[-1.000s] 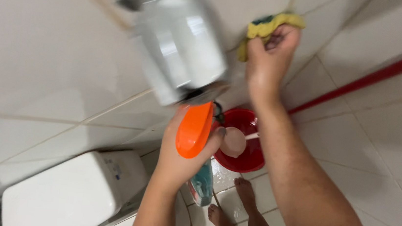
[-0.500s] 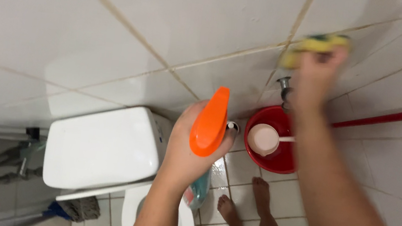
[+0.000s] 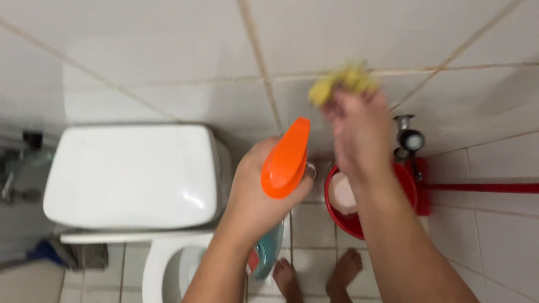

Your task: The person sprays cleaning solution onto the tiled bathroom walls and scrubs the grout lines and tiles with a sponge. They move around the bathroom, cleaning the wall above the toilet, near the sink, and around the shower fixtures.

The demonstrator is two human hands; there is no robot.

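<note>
My left hand [image 3: 259, 193] grips a spray bottle [image 3: 285, 159] with an orange trigger head and a teal body, held upright in front of the white tiled wall [image 3: 162, 36]. Against that wall, just right of the bottle, my right hand [image 3: 357, 130] presses a yellow sponge [image 3: 342, 79]; hand and sponge are blurred by motion. Below them stands a white toilet cistern [image 3: 135, 175] with the toilet bowl [image 3: 169, 273] in front of it.
A red bucket [image 3: 367, 230] with a pale scoop inside sits on the floor under my right forearm. A metal tap [image 3: 409, 142] sticks out of the wall above it. A red pole [image 3: 503, 187] runs to the right. My bare feet [image 3: 316, 284] stand on the floor tiles.
My right hand has swept the sponge leftward and lower along the wall. The view has tilted down, bringing the cistern to the middle. The spray bottle stays in my left hand.
</note>
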